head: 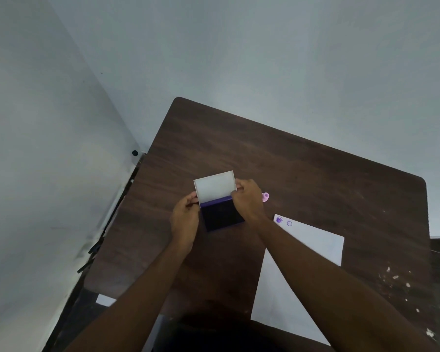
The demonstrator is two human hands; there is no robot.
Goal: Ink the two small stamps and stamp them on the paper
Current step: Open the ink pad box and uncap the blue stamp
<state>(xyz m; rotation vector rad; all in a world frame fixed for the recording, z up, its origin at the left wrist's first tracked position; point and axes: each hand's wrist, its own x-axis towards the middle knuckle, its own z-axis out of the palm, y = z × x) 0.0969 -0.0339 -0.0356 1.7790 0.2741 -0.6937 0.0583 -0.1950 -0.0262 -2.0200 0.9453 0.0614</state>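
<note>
The head camera looks steeply down from above, close over a dark table (315, 174) set against pale walls (239, 47).

The far half of the desk (302, 158) lies bare and open to reach. At its middle the ink pad (221, 214), its lid (215, 185) raised, blocks the way, with a pink stamp (265, 197) just right of it. The paper (315, 245) covers the near right; walls close the left and far sides.
</note>
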